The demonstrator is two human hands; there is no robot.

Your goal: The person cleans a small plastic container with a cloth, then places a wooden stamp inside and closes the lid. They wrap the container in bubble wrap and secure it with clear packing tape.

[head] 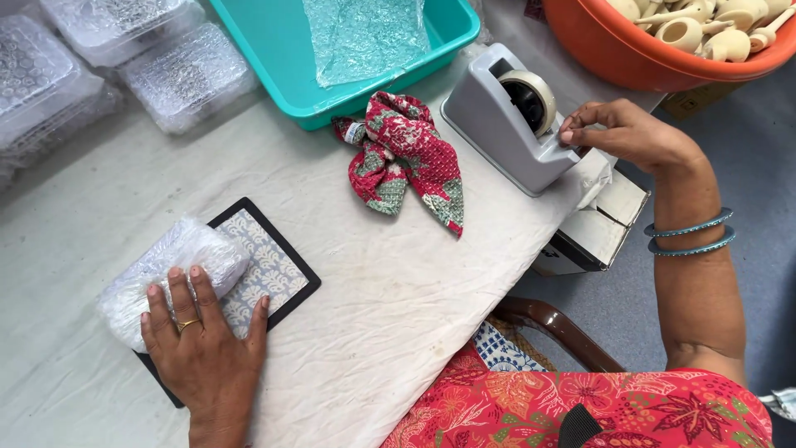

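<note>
My left hand (203, 344) lies flat, fingers spread, pressing on a bundle wrapped in bubble wrap (170, 274). The bundle rests on a black-bordered mat with a blue and white pattern (269, 270). My right hand (626, 133) reaches to the grey tape dispenser (506, 124) at the table's right edge. Its fingertips pinch at the dispenser's front cutter, where the end of the tape roll (531, 95) comes out. Two teal bangles (690, 236) sit on that wrist.
A red patterned cloth (406, 158) lies crumpled mid-table. A teal tray (274, 50) holds bubble wrap behind it. Clear plastic boxes (116, 58) stand far left. An orange basin (630, 50) of cream ceramic pieces sits far right. A cardboard box (601, 228) and a chair arm (551, 323) lie beside the table.
</note>
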